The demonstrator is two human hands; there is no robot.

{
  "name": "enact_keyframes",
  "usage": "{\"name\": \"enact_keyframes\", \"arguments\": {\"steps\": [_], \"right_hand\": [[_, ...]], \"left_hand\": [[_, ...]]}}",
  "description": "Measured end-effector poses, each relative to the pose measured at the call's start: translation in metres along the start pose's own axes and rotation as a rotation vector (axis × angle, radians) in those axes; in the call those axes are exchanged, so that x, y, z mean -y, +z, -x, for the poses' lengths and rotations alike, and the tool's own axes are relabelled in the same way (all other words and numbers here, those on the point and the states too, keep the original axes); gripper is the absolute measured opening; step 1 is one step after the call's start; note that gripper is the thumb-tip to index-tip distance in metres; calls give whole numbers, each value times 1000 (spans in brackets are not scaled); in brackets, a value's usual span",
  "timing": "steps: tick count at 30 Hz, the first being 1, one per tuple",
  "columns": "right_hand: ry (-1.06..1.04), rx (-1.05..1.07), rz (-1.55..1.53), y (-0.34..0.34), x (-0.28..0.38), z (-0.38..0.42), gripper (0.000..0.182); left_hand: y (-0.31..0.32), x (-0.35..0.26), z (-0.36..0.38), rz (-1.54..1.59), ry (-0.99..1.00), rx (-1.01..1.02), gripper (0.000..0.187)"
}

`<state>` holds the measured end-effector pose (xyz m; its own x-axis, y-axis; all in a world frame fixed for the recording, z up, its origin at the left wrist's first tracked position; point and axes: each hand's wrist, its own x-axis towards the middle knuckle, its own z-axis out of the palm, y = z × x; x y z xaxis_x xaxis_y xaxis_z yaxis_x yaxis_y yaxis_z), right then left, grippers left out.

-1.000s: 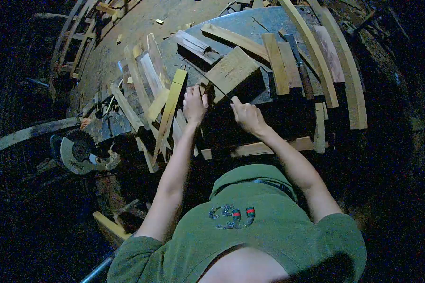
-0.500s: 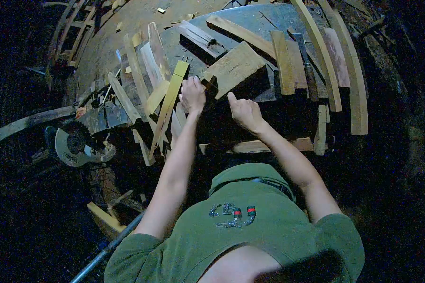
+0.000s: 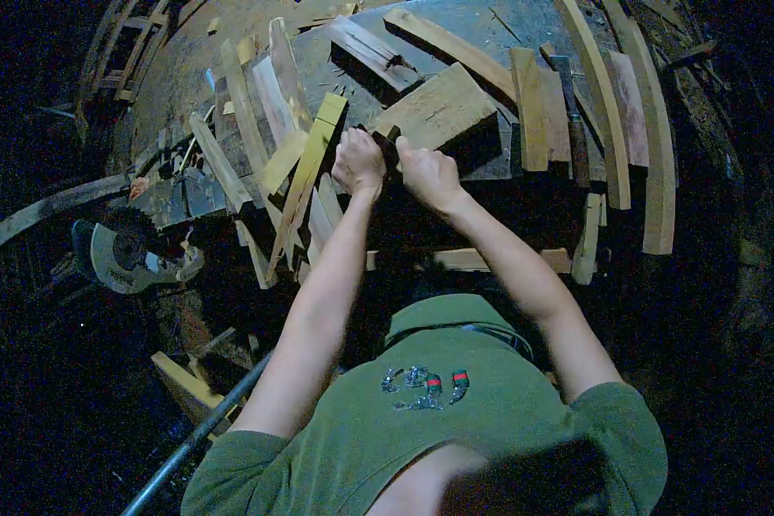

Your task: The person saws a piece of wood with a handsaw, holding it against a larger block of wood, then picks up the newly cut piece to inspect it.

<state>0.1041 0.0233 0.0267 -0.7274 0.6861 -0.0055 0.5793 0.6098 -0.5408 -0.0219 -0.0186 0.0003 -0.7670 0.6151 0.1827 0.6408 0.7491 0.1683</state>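
My left hand is closed, its knuckles beside a yellow-painted wooden strip. A small dark piece shows between my two hands; its kind is too dark to tell. My right hand is curled closed, the thumb up at the near left corner of a thick wooden block. What sits inside the fingers of either hand is hidden. The block lies tilted on the worktable, its near side in shadow.
Several wooden slats lean left of my hands. Boards and long curved strips lie to the right. A split plank is behind the block. A circular saw sits at the left, near a metal pipe.
My right hand has moved left and slightly up, closer to my left hand. My left hand has shifted slightly right. The whole view has tilted a little.
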Motion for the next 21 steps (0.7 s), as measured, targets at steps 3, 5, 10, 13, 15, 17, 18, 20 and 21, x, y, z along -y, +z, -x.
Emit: {"name": "enact_keyframes", "arguments": {"steps": [3, 5, 10, 13, 15, 17, 18, 20, 21], "right_hand": [[-50, -23, 12, -15, -6, 18, 8], [-23, 38, 60, -24, -20, 51, 9], [42, 157, 32, -29, -16, 44, 18], [7, 40, -2, -4, 1, 2, 17], [-9, -6, 33, -4, -2, 3, 14], [-31, -25, 74, -8, -8, 20, 12], [-10, 8, 77, -18, -14, 37, 12], [4, 56, 80, -31, -18, 58, 12], [19, 99, 105, -36, -18, 65, 13]], "left_hand": [[9, 7, 0, -20, 32, -14, 27], [11, 8, 1, 16, 42, -55, 26], [-8, -4, 4, -23, 6, 9, 27], [-12, -6, 3, -31, -3, 21, 28], [-10, -9, 2, -57, -83, 65, 29], [-9, -8, 2, -27, -47, 80, 30], [-12, -9, 1, -12, -54, 79, 30], [3, 3, -1, 21, -27, 59, 29], [3, 4, -1, 19, -37, 62, 29]]}}
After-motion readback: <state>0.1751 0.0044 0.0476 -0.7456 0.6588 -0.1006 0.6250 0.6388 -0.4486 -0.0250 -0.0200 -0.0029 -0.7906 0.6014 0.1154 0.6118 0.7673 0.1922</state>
